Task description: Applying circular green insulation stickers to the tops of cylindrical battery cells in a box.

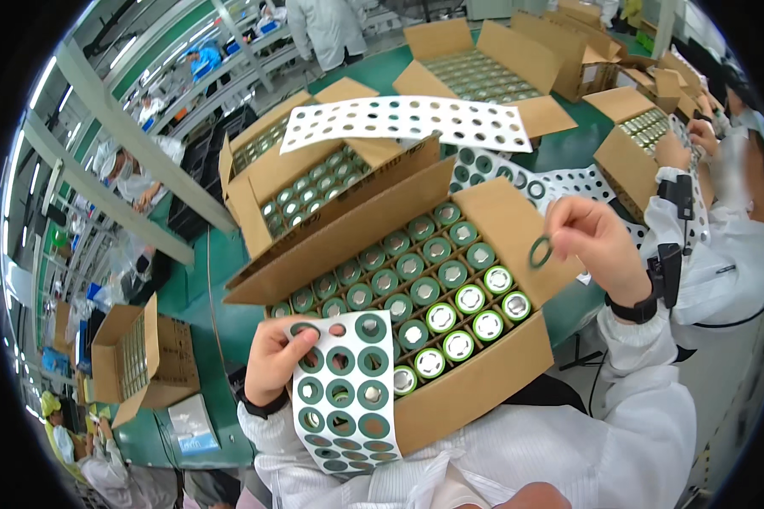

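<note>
My left hand (272,355) grips a white sheet of dark green ring stickers (385,348) by its upper left edge, with the thumb on top. The sheet hangs over the near left corner of an open cardboard box (475,399), hiding some of its contents. Cylindrical battery cells (427,291) stand upright in the box's divider grid. Most visible ones have dark green rings around their tops; several nearer cells (458,345) show bright green rims and white tops. Above the box's right flap, my right hand (598,246) pinches a single green ring sticker (540,252) between thumb and fingertips.
Behind the raised flap (348,225) stand more boxes of cells (314,191). A punched white sheet (407,119) lies across them. Another box (144,360) sits at the left on the green table (191,288). At right, a co-worker's hands (688,144) are over another box.
</note>
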### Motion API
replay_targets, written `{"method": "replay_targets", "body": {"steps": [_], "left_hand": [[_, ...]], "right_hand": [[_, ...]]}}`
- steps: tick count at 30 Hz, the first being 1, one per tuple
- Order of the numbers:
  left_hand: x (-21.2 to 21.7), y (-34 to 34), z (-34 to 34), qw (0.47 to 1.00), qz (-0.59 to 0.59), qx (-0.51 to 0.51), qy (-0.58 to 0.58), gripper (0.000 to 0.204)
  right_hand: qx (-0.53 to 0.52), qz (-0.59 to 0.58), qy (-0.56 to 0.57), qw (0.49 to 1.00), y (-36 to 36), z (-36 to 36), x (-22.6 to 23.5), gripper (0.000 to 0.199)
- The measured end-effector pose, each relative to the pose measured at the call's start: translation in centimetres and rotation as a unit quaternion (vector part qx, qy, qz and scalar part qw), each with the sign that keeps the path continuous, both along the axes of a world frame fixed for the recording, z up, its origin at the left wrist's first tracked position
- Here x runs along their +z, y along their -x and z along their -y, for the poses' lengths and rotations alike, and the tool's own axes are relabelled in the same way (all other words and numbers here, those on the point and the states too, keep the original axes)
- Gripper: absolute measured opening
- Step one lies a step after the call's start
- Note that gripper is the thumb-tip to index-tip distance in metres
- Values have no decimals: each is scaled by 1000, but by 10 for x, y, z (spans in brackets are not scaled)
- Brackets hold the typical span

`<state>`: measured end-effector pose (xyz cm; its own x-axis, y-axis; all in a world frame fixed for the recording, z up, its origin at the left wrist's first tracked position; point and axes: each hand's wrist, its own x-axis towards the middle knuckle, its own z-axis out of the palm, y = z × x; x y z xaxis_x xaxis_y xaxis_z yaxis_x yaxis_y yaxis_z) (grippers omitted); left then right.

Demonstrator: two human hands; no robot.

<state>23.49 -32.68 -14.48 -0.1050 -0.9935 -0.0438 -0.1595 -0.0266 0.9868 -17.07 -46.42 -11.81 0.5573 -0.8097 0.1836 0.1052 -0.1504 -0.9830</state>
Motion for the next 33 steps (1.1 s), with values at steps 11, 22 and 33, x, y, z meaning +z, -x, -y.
{"method": "replay_targets", "body": {"steps": [11, 22, 33], "left_hand": [[4, 1, 6, 1000, -21, 2, 7, 23], [9, 4, 5, 999, -38, -2, -20, 22], [8, 1, 4, 999, -28, -13, -12, 23]], "right_hand": [[19, -210, 232, 950, -68, -2, -18, 14], [87, -189, 196, 958, -91, -7, -20, 14], [78, -200, 199, 956, -95, -11, -19, 13]]}}
